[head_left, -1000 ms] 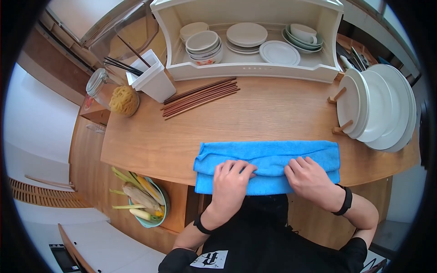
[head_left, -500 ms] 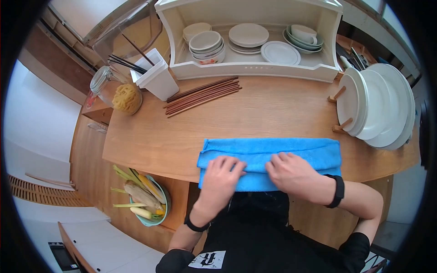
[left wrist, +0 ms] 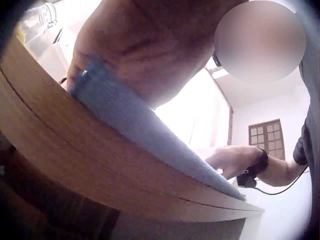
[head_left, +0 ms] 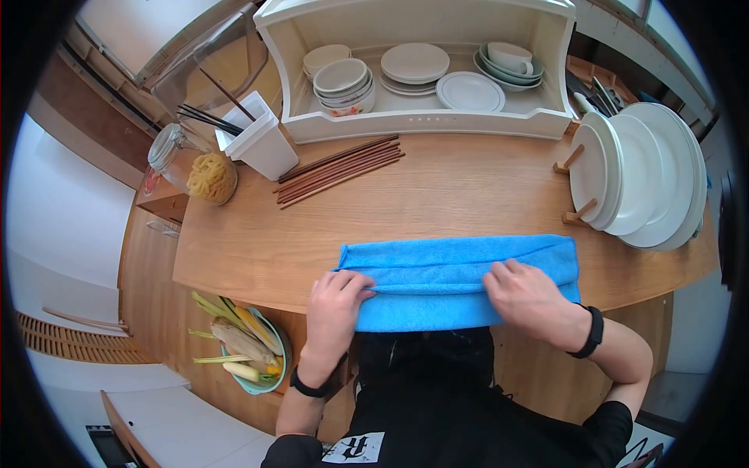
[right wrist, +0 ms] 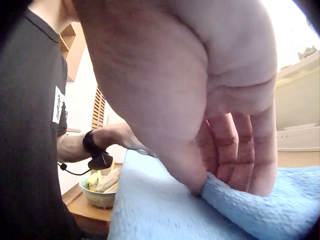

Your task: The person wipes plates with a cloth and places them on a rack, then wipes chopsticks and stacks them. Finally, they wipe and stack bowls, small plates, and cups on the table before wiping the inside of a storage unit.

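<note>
Towel (head_left: 429, 308) pinched by right hand (head_left: 527, 298) lies near basin (right wrist: 102, 200) of vegetables (head_left: 243, 342).

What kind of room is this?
Probably a kitchen: white plates stand in a wooden rack, chopsticks lie on the table, and a basin holds vegetables.

Counter (head_left: 484, 195): wood-grained, near edge curved. Folded blue cloth (head_left: 425, 313) lies along that edge. Farther back, brown chopsticks (head_left: 339, 173) lie side by side, white container (head_left: 269, 148) just beyond. Glass jar (head_left: 209, 178) far left, white cabinet (head_left: 437, 126) behind, wooden plate rack (head_left: 580, 214) right.
</note>
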The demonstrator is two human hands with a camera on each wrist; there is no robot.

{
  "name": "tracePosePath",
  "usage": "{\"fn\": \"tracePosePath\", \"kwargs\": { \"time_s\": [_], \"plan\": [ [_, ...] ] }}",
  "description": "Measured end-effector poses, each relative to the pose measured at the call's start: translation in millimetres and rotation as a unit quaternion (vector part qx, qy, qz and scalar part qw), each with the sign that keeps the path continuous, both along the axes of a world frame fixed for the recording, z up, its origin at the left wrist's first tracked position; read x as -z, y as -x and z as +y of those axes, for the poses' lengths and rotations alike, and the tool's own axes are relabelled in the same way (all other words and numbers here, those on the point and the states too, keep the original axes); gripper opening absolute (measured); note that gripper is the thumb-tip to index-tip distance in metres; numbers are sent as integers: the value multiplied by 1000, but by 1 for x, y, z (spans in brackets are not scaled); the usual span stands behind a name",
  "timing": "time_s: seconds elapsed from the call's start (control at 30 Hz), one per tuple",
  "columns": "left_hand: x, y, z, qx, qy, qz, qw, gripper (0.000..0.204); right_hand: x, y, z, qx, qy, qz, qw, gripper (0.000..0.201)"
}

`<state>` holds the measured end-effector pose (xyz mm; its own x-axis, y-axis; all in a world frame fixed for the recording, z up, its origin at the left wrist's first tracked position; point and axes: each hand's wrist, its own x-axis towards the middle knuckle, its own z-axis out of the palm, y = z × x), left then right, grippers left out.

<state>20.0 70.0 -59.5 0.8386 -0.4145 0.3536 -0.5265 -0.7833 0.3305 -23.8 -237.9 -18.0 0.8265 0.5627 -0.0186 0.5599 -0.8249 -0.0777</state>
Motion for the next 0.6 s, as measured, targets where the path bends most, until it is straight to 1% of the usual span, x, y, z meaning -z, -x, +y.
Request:
{"fn": "tracePosePath", "kwargs": {
  "time_s": [0.07,0.17,0.23,0.27,0.33,0.37,0.43,0.47,0.53,0.57,0.6],
  "plan": [
    [-4,-2,5,8,2,4,1000,12,-3,8,-17,30,7,0,1000,13],
    [-3,-8,10,18,-11,20,1000,18,-6,18,-44,82,21,23,996,14],
    [-10,-12,13,-1,34,114,993,25,-5,23,-61,120,22,41,992,16],
    [-14,-14,12,-9,56,160,985,29,-6,25,-63,134,6,35,990,18],
    [-21,-16,6,-9,33,104,994,35,-14,25,-64,160,-27,25,986,23],
    [-24,-17,4,-10,20,75,997,38,-16,23,-63,146,-51,10,988,26],
    [-26,-15,-4,29,-48,20,998,40,-19,18,-56,115,-97,-20,988,30],
    [-27,-15,-6,48,-82,-9,995,41,-18,17,-51,93,-97,-23,991,30],
    [-30,-15,-7,81,-77,10,994,36,-11,16,-41,45,-96,-30,994,31],
    [-31,-15,-8,97,-75,20,992,34,-9,15,-37,20,-102,-15,994,25],
    [-31,-18,-6,124,-56,72,988,30,-5,15,-33,17,-82,-3,997,23]
  ]
}}
